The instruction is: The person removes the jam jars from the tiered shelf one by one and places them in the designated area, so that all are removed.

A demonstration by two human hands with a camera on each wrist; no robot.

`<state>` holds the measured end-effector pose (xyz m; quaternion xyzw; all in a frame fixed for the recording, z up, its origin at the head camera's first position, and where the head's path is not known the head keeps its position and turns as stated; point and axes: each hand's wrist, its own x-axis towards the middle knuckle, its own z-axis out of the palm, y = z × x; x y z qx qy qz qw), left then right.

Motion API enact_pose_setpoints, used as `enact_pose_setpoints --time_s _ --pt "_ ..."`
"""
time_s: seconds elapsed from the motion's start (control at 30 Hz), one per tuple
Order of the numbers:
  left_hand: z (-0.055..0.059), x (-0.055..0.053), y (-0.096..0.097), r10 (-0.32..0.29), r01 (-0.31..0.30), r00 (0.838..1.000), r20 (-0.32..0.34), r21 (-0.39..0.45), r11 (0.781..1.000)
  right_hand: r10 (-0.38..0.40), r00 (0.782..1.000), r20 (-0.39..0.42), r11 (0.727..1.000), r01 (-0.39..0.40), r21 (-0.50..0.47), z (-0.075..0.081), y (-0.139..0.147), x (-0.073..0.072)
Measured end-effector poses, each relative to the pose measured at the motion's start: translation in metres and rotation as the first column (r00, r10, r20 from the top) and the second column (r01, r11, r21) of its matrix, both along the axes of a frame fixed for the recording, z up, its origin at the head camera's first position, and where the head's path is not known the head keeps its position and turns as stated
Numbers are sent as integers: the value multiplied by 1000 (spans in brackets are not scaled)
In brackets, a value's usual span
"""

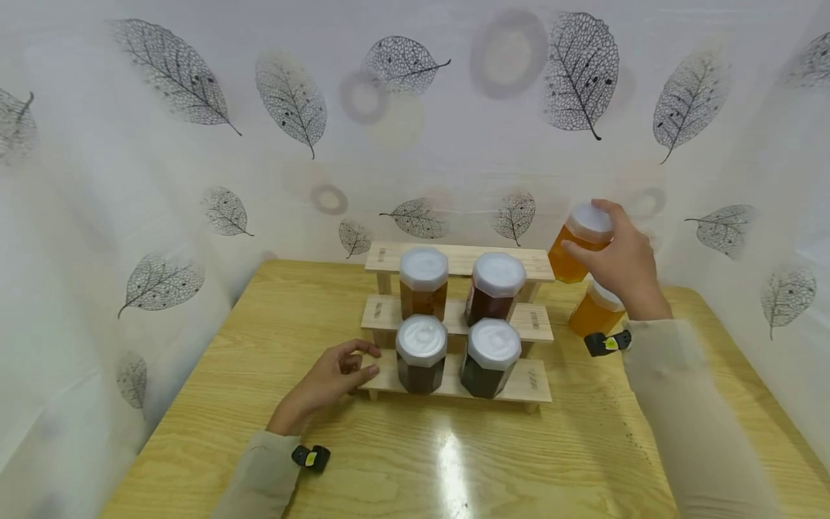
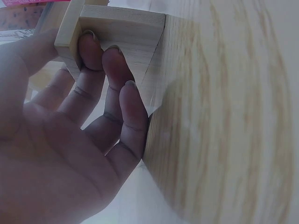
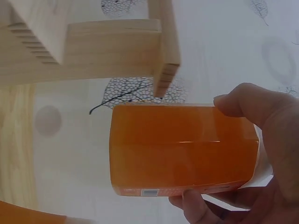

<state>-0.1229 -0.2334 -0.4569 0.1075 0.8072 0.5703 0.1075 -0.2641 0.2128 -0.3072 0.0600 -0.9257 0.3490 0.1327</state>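
Observation:
My right hand [image 1: 624,263] holds an octagonal jar of orange contents [image 1: 570,252] by its white-lidded end, raised beside the top step of a wooden tiered rack [image 1: 532,389]. The right wrist view shows thumb and fingers on opposite sides of this jar [image 3: 182,149], with a barcode on its label. A second orange jar [image 1: 593,313] stands on the table below that hand. At the rack's lower left end, my left hand [image 1: 331,378] grips the bottom step. In the left wrist view, curled fingers lie against the rack's wooden end [image 2: 121,23].
Two jars with white lids, an amber one [image 1: 424,285] and a dark red one [image 1: 494,288], stand on the middle step. Two dark jars [image 1: 421,357] are on the bottom step. A leaf-patterned white curtain [image 1: 441,144] hangs behind the wooden table [image 1: 363,461].

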Motion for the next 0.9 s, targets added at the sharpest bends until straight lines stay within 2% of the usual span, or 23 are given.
enact_pose_setpoints --time_s 0.4,0.9 --pt "-1 -1 0 2 -2 1000 -4 -4 1000 41 997 63 999 -43 21 -31 -3 -2" --pt "2 0 1 -9 9 1000 -9 6 1000 57 996 70 997 -60 39 -60 -3 -3"
